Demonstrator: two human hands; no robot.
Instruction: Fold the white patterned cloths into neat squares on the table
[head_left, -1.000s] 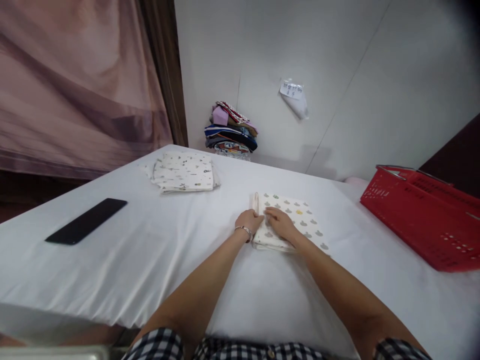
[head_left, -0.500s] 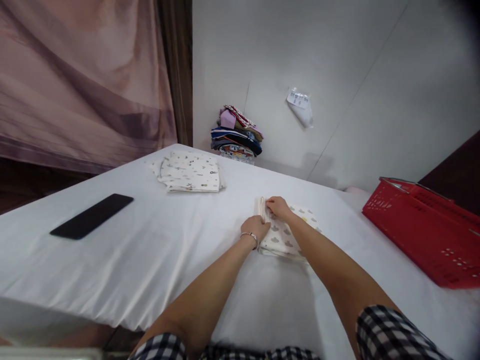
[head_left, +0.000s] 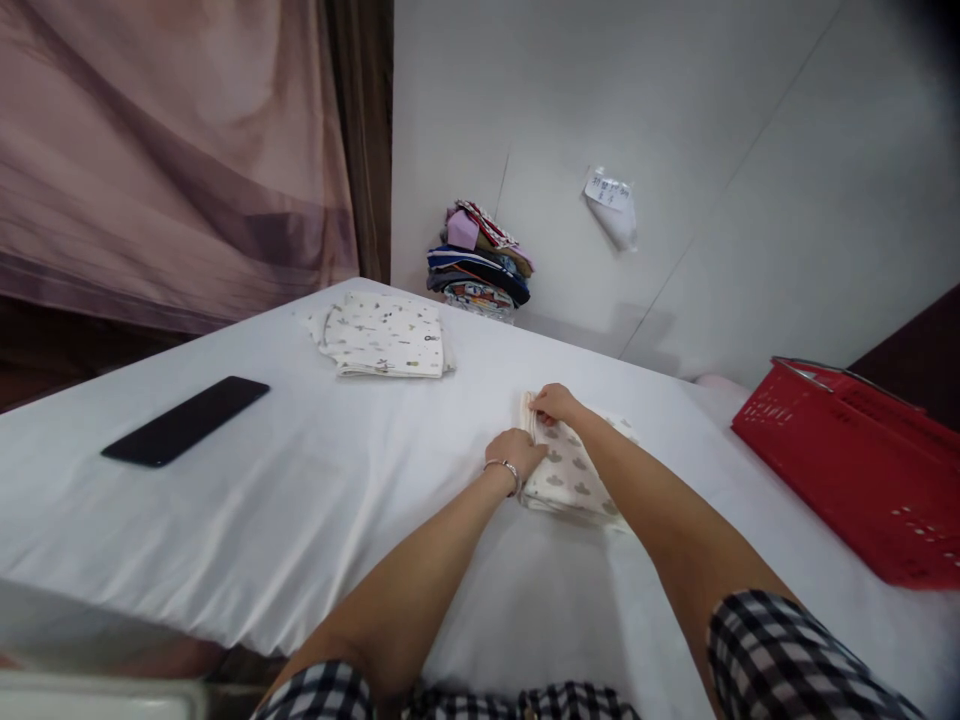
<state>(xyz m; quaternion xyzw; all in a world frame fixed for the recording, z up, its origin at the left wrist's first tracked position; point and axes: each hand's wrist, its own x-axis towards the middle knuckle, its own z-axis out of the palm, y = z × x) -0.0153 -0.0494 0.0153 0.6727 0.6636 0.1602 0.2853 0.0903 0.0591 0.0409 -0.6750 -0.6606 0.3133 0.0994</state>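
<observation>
Right hand (head_left: 555, 402) has shifted beyond left hand (head_left: 517, 455), now pinching patterned cloth (head_left: 574, 476) — left fingers clasp it nearer; two holds.

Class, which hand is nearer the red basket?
Right. The right hand, on the cloth, is left of the red basket; the left hand, also there, is farther left.

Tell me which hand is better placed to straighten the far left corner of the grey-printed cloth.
Probably the right hand: it is at that far corner of the folded cloth. The left hand rests along the same edge, but nearer the person's body.
</observation>
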